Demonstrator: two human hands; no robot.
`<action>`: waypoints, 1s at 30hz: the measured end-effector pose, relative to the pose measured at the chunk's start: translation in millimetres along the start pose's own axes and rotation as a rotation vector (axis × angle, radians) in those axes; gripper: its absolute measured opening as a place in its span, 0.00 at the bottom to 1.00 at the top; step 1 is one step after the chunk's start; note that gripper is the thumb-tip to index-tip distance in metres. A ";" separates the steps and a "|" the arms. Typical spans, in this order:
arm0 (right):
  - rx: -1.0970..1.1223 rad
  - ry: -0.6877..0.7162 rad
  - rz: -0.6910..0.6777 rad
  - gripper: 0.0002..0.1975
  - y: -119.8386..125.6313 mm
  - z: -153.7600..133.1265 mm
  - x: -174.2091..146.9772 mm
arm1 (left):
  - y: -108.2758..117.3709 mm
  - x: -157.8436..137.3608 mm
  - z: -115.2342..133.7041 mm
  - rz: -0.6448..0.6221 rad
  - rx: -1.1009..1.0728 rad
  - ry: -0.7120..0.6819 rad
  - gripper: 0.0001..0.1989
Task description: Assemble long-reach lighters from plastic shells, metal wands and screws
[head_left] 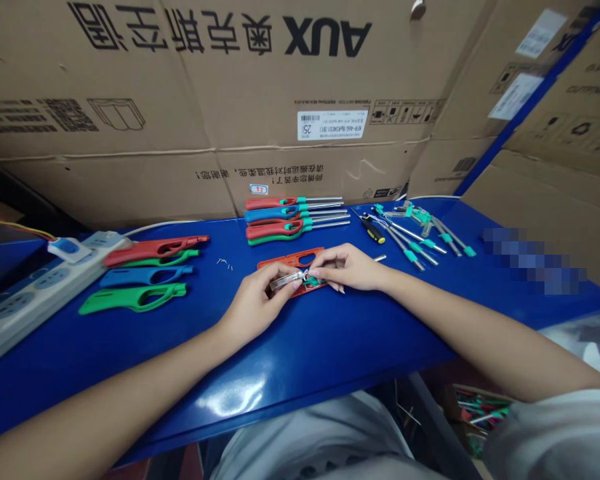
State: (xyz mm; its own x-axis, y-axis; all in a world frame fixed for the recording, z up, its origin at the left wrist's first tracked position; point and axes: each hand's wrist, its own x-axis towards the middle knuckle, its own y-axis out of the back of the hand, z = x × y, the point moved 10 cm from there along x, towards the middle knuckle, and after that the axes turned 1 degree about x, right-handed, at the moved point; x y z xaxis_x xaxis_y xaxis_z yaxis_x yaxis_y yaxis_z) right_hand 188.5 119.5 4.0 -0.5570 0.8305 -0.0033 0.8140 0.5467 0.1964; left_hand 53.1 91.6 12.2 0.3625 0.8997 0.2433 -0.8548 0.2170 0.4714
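Observation:
My left hand (257, 293) is closed around a clear lighter fuel tank (283, 280), held between thumb and fingers with its end toward the right. My right hand (353, 267) pinches at that end of the tank; its fingertips hide most of the small part there. Beneath both hands lies an opened orange lighter casing (286, 259), partly covered by them. A green plastic piece (312, 283) shows below the right fingertips. The tip of a metal tube (380, 258) sticks out past my right hand.
Several assembled lighters (275, 231) lie at the back, near a black-and-yellow screwdriver (374, 231). Metal tubes with green fittings (415, 247) are heaped to the right. Coloured handle casings (130, 300), small screws (225, 263) and a power strip (45, 283) are left. Cardboard (170, 120) walls the back.

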 end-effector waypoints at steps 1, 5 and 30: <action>0.004 -0.001 0.001 0.19 0.2 0.6 0.2 | -0.2 0.0 -0.4 -0.002 -0.003 0.001 0.13; 0.023 0.002 0.004 0.20 1.0 2.8 1.0 | -0.6 0.0 -0.6 -0.002 -0.006 -0.003 0.13; -0.051 0.015 0.023 0.21 -2.5 1.5 -0.1 | 0.6 -1.0 1.2 0.012 0.029 -0.010 0.12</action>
State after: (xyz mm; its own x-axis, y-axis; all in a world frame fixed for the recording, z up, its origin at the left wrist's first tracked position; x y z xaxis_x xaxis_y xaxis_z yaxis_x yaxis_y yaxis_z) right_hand 186.8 118.2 2.0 -0.5413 0.8407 0.0159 0.8170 0.5214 0.2464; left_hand 52.6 90.3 13.3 0.3558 0.8983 0.2579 -0.8483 0.1946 0.4925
